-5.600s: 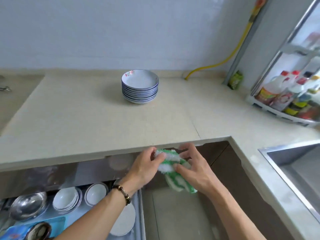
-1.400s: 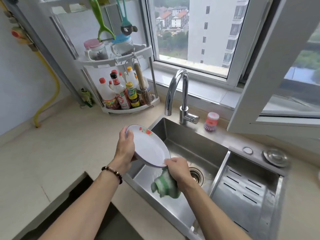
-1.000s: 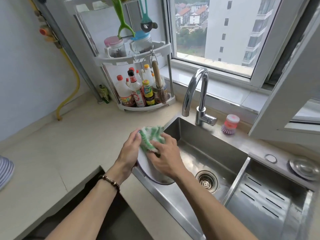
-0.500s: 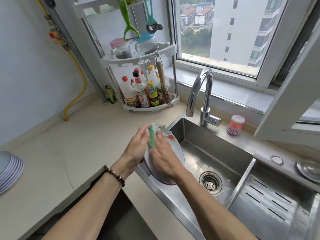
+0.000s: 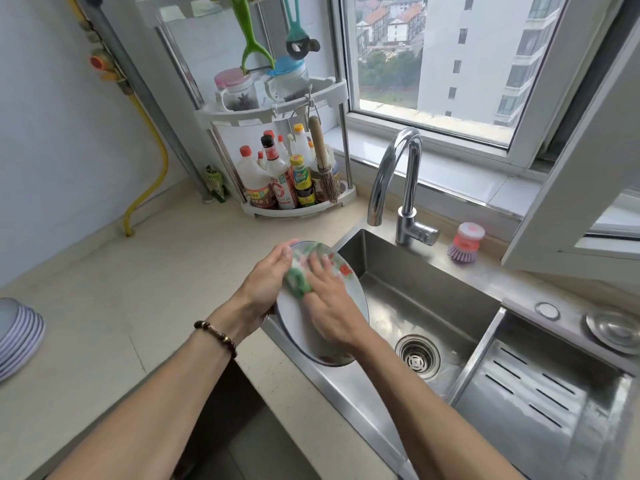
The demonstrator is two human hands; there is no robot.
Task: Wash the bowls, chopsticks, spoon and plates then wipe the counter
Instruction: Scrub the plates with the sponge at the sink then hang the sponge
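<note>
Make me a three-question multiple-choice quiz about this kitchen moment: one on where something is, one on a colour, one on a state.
1. Where is the plate being scrubbed?
A. over the sink's left edge
B. on the windowsill
C. on the shelf rack

2. What colour is the cloth?
A. blue
B. green and white
C. black

3. Is the tap running?
A. yes, a strong stream
B. no water shows
C. the tap is missing

Answers:
1 A: the left hand holds the plate tilted above the sink rim.
2 B: the cloth under the right hand is green and white.
3 B: nothing falls from the tap spout.
</note>
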